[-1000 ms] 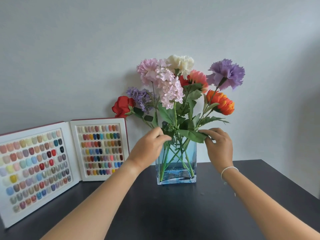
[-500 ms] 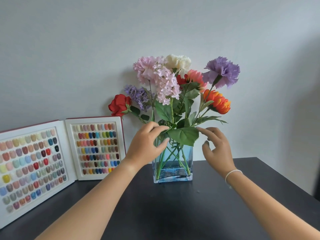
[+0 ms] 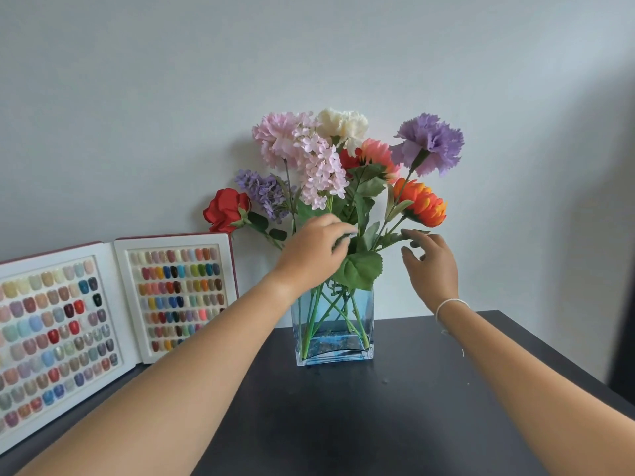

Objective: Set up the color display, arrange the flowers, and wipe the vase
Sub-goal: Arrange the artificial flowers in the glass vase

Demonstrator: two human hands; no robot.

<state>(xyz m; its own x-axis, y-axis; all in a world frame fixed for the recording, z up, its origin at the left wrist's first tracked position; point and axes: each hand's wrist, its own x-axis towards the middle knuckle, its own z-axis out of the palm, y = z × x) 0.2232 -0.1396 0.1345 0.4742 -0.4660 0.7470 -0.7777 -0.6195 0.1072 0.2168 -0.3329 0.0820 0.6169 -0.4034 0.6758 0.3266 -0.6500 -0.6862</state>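
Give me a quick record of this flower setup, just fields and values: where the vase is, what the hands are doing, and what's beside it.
vase: blue glass vase, upright on the dark table
flowers: mixed bouquet, stems in the vase
left hand: fingers curled among the stems and leaves
right hand: open, fingertips at a leaf
color display: open, standing left of the vase

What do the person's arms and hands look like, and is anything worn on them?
Both forearms are bare, with no sleeves visible. The left hand wears nothing: no ring, watch or glove shows. The right hand is also ungloved, and a thin white string bracelet circles its wrist, with a loose end hanging below.
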